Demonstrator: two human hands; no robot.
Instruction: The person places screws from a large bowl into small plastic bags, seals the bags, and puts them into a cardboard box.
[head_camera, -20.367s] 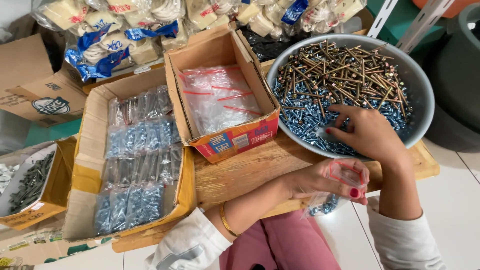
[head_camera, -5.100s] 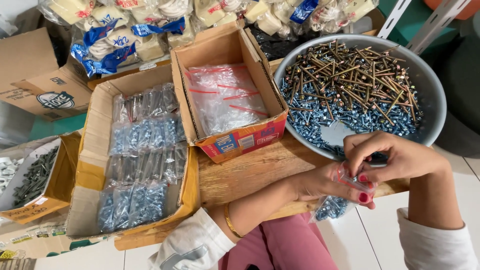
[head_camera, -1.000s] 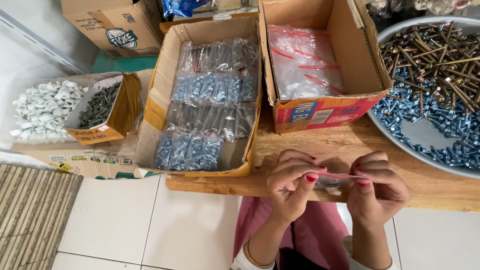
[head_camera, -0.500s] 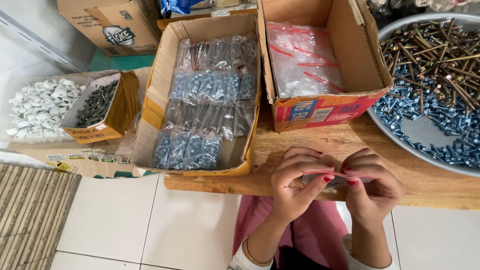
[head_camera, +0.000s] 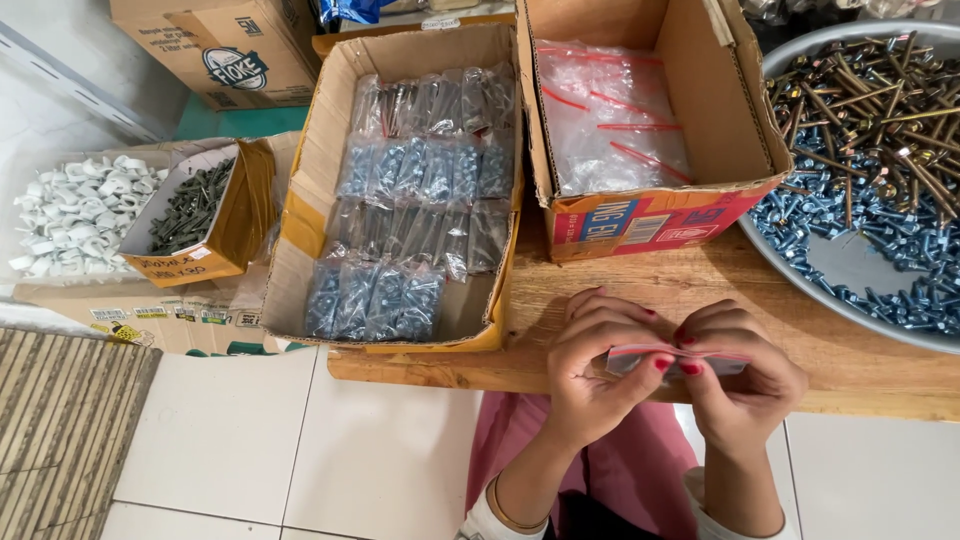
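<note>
Resting on wooden tabletop (head_camera: 690, 290), white-tiled floor (head_camera: 300, 450).

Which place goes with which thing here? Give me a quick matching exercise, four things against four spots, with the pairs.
Things:
1. small zip bag
2. empty zip bags
3. filled screw bags
4. loose screws

Places:
A. grey round basin, far right
B. pinched between both hands
C. wide open carton, middle left
D. carton with red and blue front

Pairs: 1-B, 2-D, 3-C, 4-A
</note>
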